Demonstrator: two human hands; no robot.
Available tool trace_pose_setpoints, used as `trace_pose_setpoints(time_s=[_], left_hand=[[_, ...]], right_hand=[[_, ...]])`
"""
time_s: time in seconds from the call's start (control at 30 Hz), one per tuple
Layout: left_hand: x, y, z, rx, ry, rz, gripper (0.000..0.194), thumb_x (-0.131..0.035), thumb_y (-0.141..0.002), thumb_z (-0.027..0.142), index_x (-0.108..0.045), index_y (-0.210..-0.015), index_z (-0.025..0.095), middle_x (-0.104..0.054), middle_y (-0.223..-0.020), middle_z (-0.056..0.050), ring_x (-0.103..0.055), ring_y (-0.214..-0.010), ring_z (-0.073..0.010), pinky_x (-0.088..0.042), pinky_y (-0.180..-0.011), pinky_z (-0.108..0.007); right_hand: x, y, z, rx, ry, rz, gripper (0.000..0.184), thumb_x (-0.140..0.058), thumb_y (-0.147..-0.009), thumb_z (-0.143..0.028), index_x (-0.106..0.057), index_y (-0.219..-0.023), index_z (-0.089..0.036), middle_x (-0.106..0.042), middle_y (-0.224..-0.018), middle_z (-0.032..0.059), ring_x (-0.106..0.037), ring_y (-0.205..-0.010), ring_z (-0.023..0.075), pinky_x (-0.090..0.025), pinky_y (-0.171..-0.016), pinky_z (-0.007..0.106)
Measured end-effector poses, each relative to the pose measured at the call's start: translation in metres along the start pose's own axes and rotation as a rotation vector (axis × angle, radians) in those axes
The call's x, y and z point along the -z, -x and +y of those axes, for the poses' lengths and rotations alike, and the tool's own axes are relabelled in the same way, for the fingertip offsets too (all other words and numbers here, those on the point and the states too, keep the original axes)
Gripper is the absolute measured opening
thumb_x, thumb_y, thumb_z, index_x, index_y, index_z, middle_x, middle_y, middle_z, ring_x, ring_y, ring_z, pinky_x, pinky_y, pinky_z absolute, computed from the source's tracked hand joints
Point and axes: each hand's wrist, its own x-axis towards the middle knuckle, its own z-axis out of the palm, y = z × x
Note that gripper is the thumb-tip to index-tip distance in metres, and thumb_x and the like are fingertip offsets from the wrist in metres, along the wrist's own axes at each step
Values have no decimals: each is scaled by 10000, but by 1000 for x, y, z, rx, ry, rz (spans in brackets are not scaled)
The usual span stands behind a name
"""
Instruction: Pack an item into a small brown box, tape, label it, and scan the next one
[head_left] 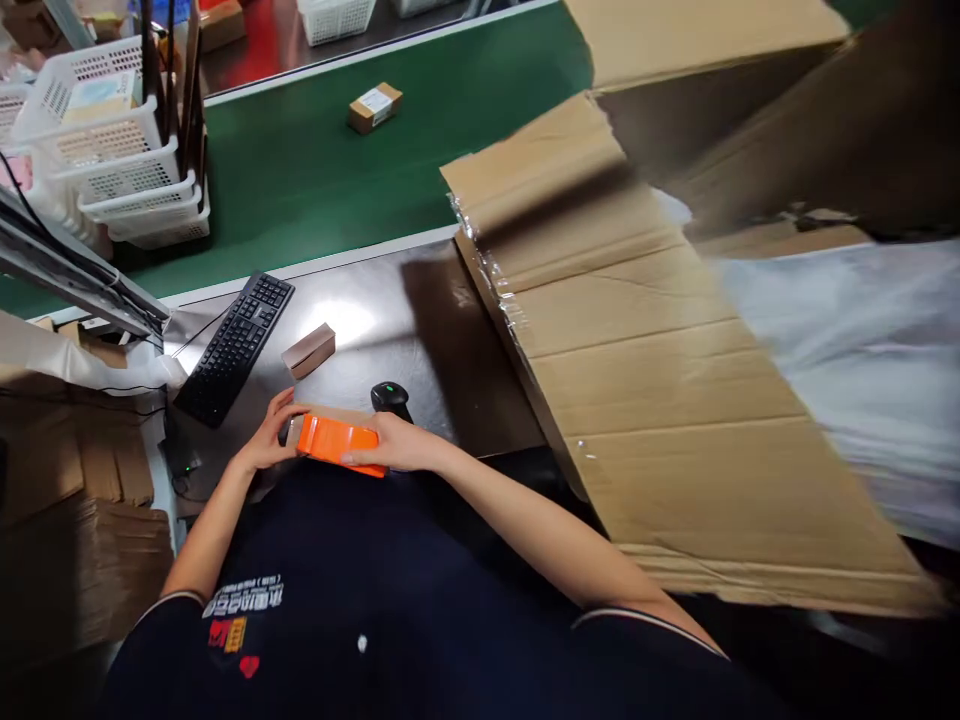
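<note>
Nearest the wearer's torso, the orange package (330,441) lies between the two hands, low over the near edge of the grey surface (367,285). The left hand (266,440) closes loosely about its left end, thumb below and fingers above; the exact contact of those fingertips cannot be told. The right hand (401,443) pinches its right end, thumb across the glossy front face, the other fingers largely hidden behind.

Handling, as judged: the package appears light, with a smooth, rather slippery orange face and a fairly stiff, straight-edged form. A grip at the two short ends, thumbs in front and fingers behind, should hold it steady; hard pressure at mid-length might dent it. Fragility of any contents cannot be told.

Just beyond the package, toward the right, is the black scanner (390,397), showing a small green light. Beyond its left end lies the small brown box (309,350); farther left of the package, the black keyboard (238,345) lies aslant. The large carton (660,400) occupies the right of the package. Well beyond the package, the labelled box (375,107) rests on the green surface (300,180), with white baskets (139,170) stacked to the far left.
</note>
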Motion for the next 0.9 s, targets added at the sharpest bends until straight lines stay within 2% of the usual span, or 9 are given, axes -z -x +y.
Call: trace_pose_setpoints(time_s=[0.1, 0.23, 0.33, 0.4, 0.47, 0.53, 0.6, 0.73, 0.9], left_hand=[[0, 0, -3, 20, -13, 15, 764, -826, -805, 659, -604, -1438, 293, -269, -1682, -157, -344, -1564, -442, -300, -1282, -701], [3, 3, -5, 22, -33, 12, 745, -846, -811, 611, -596, -1444, 308, -278, -1679, -137, -343, -1571, -427, -282, -1299, -690], [10, 4, 2, 25, -70, -17, 759, -836, -817, 618, -577, -1460, 309, -267, -1696, -147, -346, -1578, -424, -312, -1288, -672], [14, 5, 15, 41, -176, -38, 751, -796, -849, 629, -557, -1482, 305, -239, -1728, -162, -303, -1602, -437, -272, -1288, -701], [11, 2, 34, 40, -370, -63, 771, -770, -870, 626, -521, -1521, 296, -196, -1769, -178, -199, -1637, -465, -127, -1289, -766], [1, -7, 55, -8, -566, -115, 888, -797, -844, 610, -448, -1588, 274, -162, -1793, -196, -98, -1654, -483, 31, -1271, -791], [-13, -21, 69, -75, -666, -201, 1083, -867, -768, 585, -355, -1651, 224, -187, -1785, -228, -100, -1650, -497, 76, -1278, -761], [-22, -40, 70, -82, -700, -334, 1224, -933, -660, 553, -362, -1638, 88, -459, -1631, -299, -390, -1527, -534, -113, -1311, -684], [16, -26, 53, -35, -686, -301, 1059, -915, -643, 532, -501, -1556, 189, -605, -1510, -214, -536, -1401, -478, -336, -1225, -617]], right_hand=[[11, 24, 4, -84, 54, 54, 503, -810, -724, -666, -728, -821, -178, -639, -690, -3, -549, -661, 163, -428, -594, 269], [38, 70, 26, -266, 120, 71, 572, -781, -686, -702, -538, -579, -196, -472, -561, -24, -406, -566, 123, -282, -523, 274], [55, 90, 45, -281, 94, 86, 548, -778, -674, -663, -508, -563, -199, -442, -563, -29, -375, -566, 114, -266, -529, 275], [59, 90, 56, -267, 84, 70, 513, -776, -664, -627, -515, -559, -198, -438, -564, -31, -369, -570, 114, -268, -529, 274], [58, 83, 65, -249, 68, 43, 491, -780, -653, -604, -526, -552, -197, -436, -560, -32, -371, -569, 116, -283, -530, 275], [55, 74, 70, -229, 45, 30, 492, -800, -642, -600, -542, -549, -192, -439, -556, -33, -376, -568, 116, -300, -534, 277], [49, 63, 74, -195, 20, 34, 494, -818, -634, -606, -571, -562, -184, -449, -562, -34, -381, -568, 115, -303, -538, 275], [32, 41, 80, -110, -36, 23, 483, -818, -634, -616, -620, -607, -176, -479, -578, -39, -401, -567, 114, -324, -539, 266], [5, 7, 85, -9, -133, -36, 480, -837, -624, -610, -677, -667, -159, -606, -634, -12, -499, -596, 131, -414, -562, 269]])
